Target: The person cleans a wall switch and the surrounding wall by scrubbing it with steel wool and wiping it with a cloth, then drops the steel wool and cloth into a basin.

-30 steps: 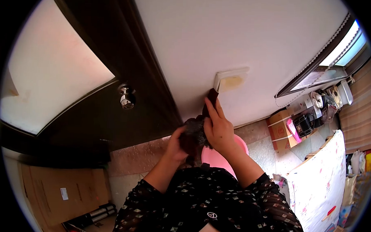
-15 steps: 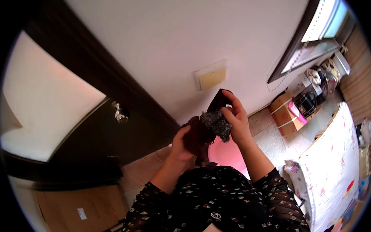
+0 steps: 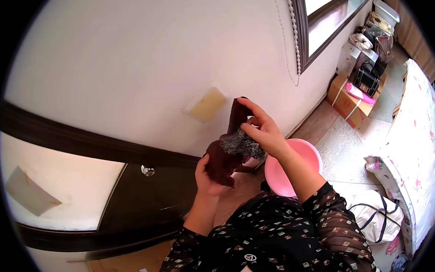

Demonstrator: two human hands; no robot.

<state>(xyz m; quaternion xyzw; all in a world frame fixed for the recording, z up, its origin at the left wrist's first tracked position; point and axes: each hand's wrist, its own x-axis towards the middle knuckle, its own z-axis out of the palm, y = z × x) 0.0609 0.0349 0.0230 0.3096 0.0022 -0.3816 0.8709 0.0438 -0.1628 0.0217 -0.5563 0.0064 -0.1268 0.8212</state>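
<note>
A dark maroon cloth (image 3: 219,167) is stretched between my two hands, in front of the wall. My left hand (image 3: 208,182) grips its lower left part, with the thumb over the front and the other fingers hidden behind it. Up at the right, my right hand (image 3: 264,132) pinches the raised end of the cloth, index finger along its top. Against that hand's thumb and palm lies a frizzy grey mass that looks like a steel wool scourer (image 3: 242,144), lying across the cloth.
A pink basin (image 3: 295,166) stands on the floor below my right forearm. The wall holds a yellowish switch plate (image 3: 207,105). At left is a dark door with a knob (image 3: 148,170). A flowered mattress (image 3: 421,143), a white bag (image 3: 375,216) and a cardboard box (image 3: 345,99) stand to the right.
My view has turned, so the door now lies lower left and the basin shows more fully. Both hands keep hold of the cloth, and the grey scourer stays by my right hand.
</note>
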